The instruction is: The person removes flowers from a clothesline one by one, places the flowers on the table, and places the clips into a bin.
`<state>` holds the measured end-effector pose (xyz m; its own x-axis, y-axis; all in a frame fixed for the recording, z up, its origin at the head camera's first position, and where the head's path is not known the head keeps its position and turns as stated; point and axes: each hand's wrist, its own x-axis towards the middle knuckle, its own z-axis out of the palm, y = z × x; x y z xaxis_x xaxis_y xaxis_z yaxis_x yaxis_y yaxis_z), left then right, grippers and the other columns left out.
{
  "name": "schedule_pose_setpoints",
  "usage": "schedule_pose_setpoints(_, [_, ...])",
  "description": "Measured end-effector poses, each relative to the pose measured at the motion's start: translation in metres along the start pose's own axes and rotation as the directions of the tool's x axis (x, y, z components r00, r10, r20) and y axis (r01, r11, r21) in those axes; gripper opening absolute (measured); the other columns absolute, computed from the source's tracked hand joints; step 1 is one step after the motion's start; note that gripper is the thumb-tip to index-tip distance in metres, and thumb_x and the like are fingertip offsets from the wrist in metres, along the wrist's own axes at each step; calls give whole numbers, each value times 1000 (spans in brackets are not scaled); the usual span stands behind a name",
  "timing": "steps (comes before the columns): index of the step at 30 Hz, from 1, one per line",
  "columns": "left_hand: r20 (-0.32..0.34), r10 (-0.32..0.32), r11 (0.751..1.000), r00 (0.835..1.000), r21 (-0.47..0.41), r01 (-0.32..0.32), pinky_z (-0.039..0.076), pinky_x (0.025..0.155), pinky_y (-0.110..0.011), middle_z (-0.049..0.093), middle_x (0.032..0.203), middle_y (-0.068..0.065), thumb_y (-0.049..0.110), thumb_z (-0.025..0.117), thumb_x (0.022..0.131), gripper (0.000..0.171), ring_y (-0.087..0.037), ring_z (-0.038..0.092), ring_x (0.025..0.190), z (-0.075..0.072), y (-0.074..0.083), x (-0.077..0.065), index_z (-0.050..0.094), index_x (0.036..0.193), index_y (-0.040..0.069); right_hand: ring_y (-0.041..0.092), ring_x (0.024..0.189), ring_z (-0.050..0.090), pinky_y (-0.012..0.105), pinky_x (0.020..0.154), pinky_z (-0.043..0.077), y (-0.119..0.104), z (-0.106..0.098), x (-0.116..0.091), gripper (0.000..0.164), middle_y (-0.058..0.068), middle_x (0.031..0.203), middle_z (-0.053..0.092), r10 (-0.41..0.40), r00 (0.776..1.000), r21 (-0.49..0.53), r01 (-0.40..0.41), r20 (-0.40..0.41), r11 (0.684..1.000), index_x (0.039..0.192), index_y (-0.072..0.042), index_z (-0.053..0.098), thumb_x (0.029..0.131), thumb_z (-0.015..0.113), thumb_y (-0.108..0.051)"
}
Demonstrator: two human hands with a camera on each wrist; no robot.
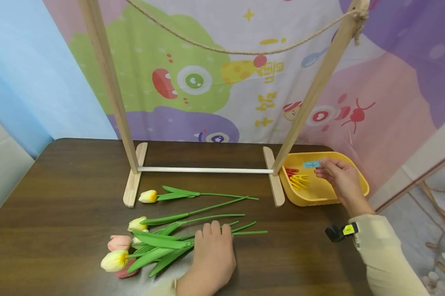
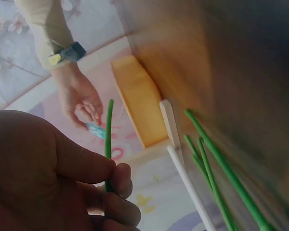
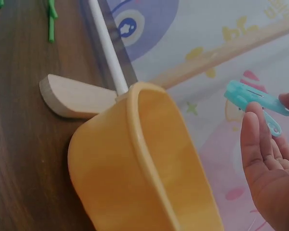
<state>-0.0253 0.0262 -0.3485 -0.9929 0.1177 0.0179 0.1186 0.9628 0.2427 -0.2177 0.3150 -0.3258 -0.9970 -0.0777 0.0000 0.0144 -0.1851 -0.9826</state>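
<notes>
My left hand (image 1: 214, 257) pinches the green stem (image 2: 108, 137) of an artificial tulip between thumb and curled fingers, low over the other flowers. Yellow-white tulips (image 1: 114, 260), a pink tulip (image 1: 119, 243) and a darker red one, partly hidden, have their heads to the left and stems to the right. One yellow tulip (image 1: 148, 196) lies apart, closer to the frame. Above the yellow basket (image 1: 315, 202), my right hand (image 1: 341, 181) holds a light blue clothespin (image 3: 253, 98) between thumb and fingers. Red clothespins (image 1: 292, 171) and yellow clothespins (image 1: 299, 181) lie inside the basket's left end.
A wooden frame stands behind the flowers, with a left post (image 1: 113, 90), a right post (image 1: 318, 88) and a white bar (image 1: 205, 169) low between its feet. Twine (image 1: 222, 51) sags across its top. A cartoon-printed cloth (image 1: 193, 123) hangs behind the brown table (image 1: 59, 197).
</notes>
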Motion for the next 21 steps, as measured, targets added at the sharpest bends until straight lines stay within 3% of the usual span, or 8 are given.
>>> schedule_pose_setpoints(3, [87,-25,999,996,-22,27,32,67,-35,43,86,-10,19,49,95,14,-22,39,78,2,4,-5,50,95,5,9,66,69,21,66,55,4,-3,2,8,-1,74,71,2,1000,14,-2,-9,1000,84,-9,64,90,60,-8])
schedule_pose_setpoints(9, [223,-74,996,972,-37,84,38,74,-45,46,95,-13,18,57,90,16,-28,44,91,13,6,-6,49,96,4,10,67,69,22,66,55,11,-9,4,6,0,75,71,17,1000,25,-16,-10,1000,85,-8,64,90,60,-7])
schedule_pose_setpoints(21, [206,-50,998,977,39,42,36,75,-43,45,95,-11,13,64,83,22,-26,41,91,47,2,-9,51,98,4,10,70,69,21,69,55,31,-21,14,4,-2,77,69,116,993,-38,-117,-14,992,86,-10,64,90,61,-9])
